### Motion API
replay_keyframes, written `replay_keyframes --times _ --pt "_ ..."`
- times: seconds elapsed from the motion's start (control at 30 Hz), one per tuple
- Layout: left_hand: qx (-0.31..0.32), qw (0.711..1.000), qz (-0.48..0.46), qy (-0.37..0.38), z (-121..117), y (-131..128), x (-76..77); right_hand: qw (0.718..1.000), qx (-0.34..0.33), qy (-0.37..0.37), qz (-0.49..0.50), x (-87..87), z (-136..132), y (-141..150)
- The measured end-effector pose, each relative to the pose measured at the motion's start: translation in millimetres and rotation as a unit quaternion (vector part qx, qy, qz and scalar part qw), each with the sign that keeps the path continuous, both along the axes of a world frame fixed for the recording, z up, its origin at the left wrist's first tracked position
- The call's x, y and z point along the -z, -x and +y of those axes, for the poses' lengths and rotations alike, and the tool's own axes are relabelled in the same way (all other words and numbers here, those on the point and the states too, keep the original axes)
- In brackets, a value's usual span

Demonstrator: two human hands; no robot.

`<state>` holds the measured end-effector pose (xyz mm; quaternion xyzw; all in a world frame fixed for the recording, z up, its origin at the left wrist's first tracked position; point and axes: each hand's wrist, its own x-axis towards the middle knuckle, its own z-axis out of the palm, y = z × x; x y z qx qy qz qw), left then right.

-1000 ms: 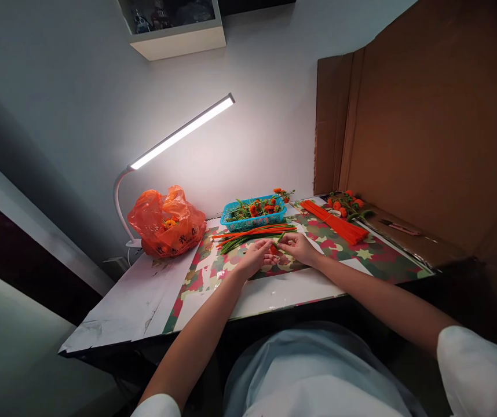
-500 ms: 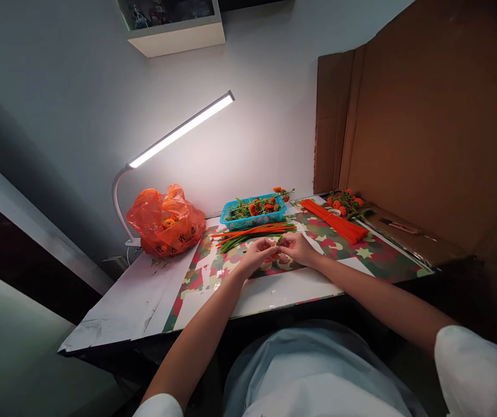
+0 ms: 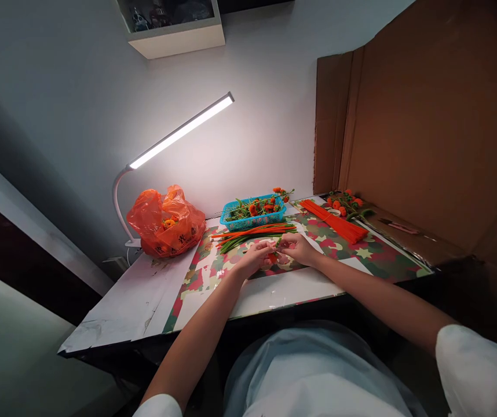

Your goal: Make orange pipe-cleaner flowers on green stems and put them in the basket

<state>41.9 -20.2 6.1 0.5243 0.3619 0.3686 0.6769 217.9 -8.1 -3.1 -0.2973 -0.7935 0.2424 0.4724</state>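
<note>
Close together over the patterned mat, my left hand and my right hand pinch a small orange and green pipe-cleaner flower between their fingertips. Its orange part hangs below the fingers, and a green bit sticks up between them. Much of it is covered by the fingers. Just beyond the hands lie loose green and orange pipe cleaners. Behind these stands a blue basket of orange flowers with green stems.
An orange plastic bag with flowers inside sits at left beside a lit lamp. To the right lie an orange pipe-cleaner bundle, more orange flowers and a pink-handled tool. Cardboard walls the right side.
Both hands stay over the same spot while their fingers shift around the flower. Its orange part, hidden half a second ago, shows again below the fingers.
</note>
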Motion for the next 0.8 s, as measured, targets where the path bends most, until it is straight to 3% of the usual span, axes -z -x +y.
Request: replay_keyframes --times 0.13,0.27,0.37,0.47,0.53,0.63,0.7,0.8 --pt "-0.001 1.000 -0.003 0.013 1.5 0.9 1.5 0.999 -0.006 0.040 0.005 -1.5 -1.8 0.5" --pt "0.022 0.997 -0.036 0.067 2.4 3.5 1.3 0.991 -0.067 0.106 0.038 -5.1 -4.8 1.2" --pt "0.059 0.989 -0.047 0.124 3.7 6.3 1.7 0.989 -0.095 0.106 0.040 -6.7 -5.8 1.6" --pt "0.062 0.990 -0.033 0.118 4.6 7.1 1.8 0.992 -0.079 0.096 0.035 -5.5 -4.5 1.6" --pt "0.040 0.996 -0.010 0.076 3.7 6.2 1.0 0.993 -0.048 0.098 0.045 -3.5 -2.4 0.9" --pt "-0.051 0.996 0.034 -0.071 -0.4 3.9 0.0 0.994 0.005 0.098 0.050 -0.2 1.5 -0.9" --pt "-0.108 0.971 0.080 -0.195 -3.6 1.9 0.7 0.995 0.031 0.092 0.030 1.8 3.9 -1.4" --pt "-0.145 0.914 0.183 -0.332 -6.1 -2.4 3.9 0.995 0.059 0.081 0.002 4.6 6.2 0.2"
